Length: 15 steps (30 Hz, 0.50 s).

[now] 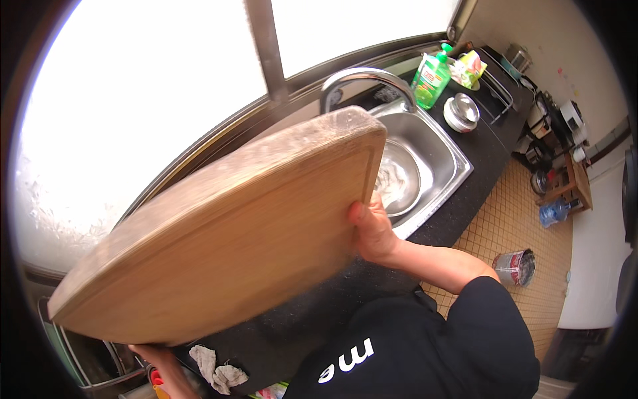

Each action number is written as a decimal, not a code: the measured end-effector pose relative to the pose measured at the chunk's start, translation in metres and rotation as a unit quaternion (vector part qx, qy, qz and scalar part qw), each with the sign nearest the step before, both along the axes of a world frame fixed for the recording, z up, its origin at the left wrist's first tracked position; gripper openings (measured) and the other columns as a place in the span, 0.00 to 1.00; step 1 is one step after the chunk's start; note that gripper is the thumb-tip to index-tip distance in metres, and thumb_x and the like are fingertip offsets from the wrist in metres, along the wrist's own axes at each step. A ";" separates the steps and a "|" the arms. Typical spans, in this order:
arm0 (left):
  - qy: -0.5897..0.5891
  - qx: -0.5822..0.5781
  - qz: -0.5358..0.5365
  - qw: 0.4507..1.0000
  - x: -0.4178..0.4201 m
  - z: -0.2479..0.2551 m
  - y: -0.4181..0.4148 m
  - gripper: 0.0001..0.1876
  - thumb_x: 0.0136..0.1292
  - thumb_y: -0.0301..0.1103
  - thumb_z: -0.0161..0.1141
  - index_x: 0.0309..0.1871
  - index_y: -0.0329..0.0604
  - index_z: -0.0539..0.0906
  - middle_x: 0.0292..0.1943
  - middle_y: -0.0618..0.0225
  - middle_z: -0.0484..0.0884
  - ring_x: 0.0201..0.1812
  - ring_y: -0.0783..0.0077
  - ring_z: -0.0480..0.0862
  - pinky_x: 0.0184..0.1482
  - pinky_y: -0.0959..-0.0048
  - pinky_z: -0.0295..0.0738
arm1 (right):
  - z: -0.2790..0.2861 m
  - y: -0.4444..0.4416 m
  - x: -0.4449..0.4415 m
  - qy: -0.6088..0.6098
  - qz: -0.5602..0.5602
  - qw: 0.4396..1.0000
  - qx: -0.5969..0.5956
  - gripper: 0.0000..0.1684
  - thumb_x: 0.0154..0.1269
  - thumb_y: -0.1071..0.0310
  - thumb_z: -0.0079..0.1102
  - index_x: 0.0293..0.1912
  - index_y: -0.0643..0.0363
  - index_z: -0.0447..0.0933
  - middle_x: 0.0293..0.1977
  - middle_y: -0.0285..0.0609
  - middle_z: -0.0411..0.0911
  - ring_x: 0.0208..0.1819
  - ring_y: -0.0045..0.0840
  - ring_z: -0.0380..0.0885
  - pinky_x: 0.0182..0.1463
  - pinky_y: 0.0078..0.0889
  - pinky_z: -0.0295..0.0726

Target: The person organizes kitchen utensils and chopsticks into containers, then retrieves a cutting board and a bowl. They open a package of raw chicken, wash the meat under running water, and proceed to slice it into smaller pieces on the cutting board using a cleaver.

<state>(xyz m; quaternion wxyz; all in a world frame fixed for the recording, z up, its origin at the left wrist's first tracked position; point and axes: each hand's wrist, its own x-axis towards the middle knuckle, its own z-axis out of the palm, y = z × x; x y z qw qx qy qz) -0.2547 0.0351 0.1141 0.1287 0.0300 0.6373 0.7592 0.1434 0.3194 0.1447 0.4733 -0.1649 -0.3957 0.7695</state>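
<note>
A large, thick wooden cutting board (239, 219) is raised and tilted above the black countertop. My right hand (374, 232) grips its right edge, with the thumb on the broad face. At the board's lower left edge is my left hand (154, 356), its fingers mostly hidden by the board. Behind the board's right end is a stainless steel sink (441, 144), in which a metal basin (416, 177) holds a pale cloth (391, 182) in water. A crumpled, greyish rag (217, 371) lies on the counter near my left hand.
A chrome faucet (369, 75) arches over the sink. Beside it stand a green dish soap bottle (432, 80) and a round metal container (462, 112). The window (269, 50) runs behind the board. A dish rack (94, 359) is at lower left; a bucket (516, 268) sits on the tiled floor.
</note>
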 end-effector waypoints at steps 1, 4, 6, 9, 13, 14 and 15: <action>-0.047 0.027 0.000 0.999 0.010 -0.020 -0.007 0.30 0.65 0.55 0.41 0.61 0.42 0.68 0.57 0.63 0.72 0.54 0.64 0.73 0.53 0.61 0.71 | -0.004 -0.004 0.021 -0.025 -0.022 0.999 -0.023 0.29 0.57 0.50 0.64 0.49 0.63 0.74 0.41 0.36 0.77 0.42 0.18 0.73 0.46 0.23 0.73; -0.128 -0.031 0.009 0.991 0.069 -0.043 -0.012 0.32 0.65 0.58 0.39 0.64 0.42 0.66 0.63 0.64 0.67 0.63 0.62 0.65 0.64 0.63 0.59 | -0.023 -0.001 0.075 -0.099 -0.045 0.990 -0.085 0.31 0.57 0.46 0.63 0.48 0.63 0.74 0.40 0.38 0.77 0.41 0.18 0.74 0.45 0.24 0.74; -0.147 -0.091 0.034 0.984 0.111 -0.058 -0.018 0.34 0.65 0.61 0.41 0.65 0.43 0.65 0.64 0.64 0.66 0.63 0.62 0.65 0.65 0.65 0.58 | -0.043 0.012 0.111 -0.144 -0.019 0.981 -0.129 0.32 0.57 0.45 0.63 0.48 0.64 0.74 0.40 0.39 0.77 0.41 0.18 0.74 0.44 0.25 0.74; -0.135 -0.169 -0.010 0.976 0.176 -0.047 -0.014 0.37 0.65 0.64 0.41 0.65 0.42 0.64 0.65 0.65 0.66 0.63 0.65 0.65 0.66 0.67 0.56 | -0.082 0.038 0.143 -0.199 -0.010 0.966 -0.167 0.36 0.58 0.43 0.60 0.52 0.66 0.72 0.45 0.46 0.76 0.44 0.24 0.75 0.44 0.29 0.76; -0.105 -0.253 -0.089 0.958 0.252 -0.024 0.015 0.30 0.64 0.56 0.50 0.57 0.38 0.71 0.56 0.62 0.73 0.56 0.64 0.71 0.59 0.66 0.64 | -0.115 0.082 0.180 -0.283 -0.003 0.933 -0.223 0.38 0.60 0.42 0.57 0.55 0.67 0.70 0.49 0.53 0.74 0.47 0.32 0.76 0.47 0.35 0.77; -0.118 -0.279 -0.110 0.947 0.265 -0.023 0.016 0.28 0.63 0.54 0.53 0.54 0.38 0.73 0.52 0.61 0.75 0.53 0.65 0.74 0.57 0.66 0.66 | -0.120 0.095 0.186 -0.300 0.017 0.920 -0.252 0.38 0.60 0.43 0.57 0.55 0.67 0.70 0.49 0.53 0.74 0.48 0.32 0.76 0.48 0.35 0.77; -0.131 -0.307 -0.133 0.933 0.277 -0.018 0.019 0.25 0.62 0.52 0.55 0.50 0.38 0.75 0.49 0.61 0.78 0.50 0.66 0.76 0.54 0.66 0.69 | -0.127 0.107 0.191 -0.316 0.036 0.905 -0.283 0.37 0.60 0.43 0.57 0.55 0.67 0.70 0.49 0.53 0.75 0.48 0.32 0.76 0.48 0.35 0.77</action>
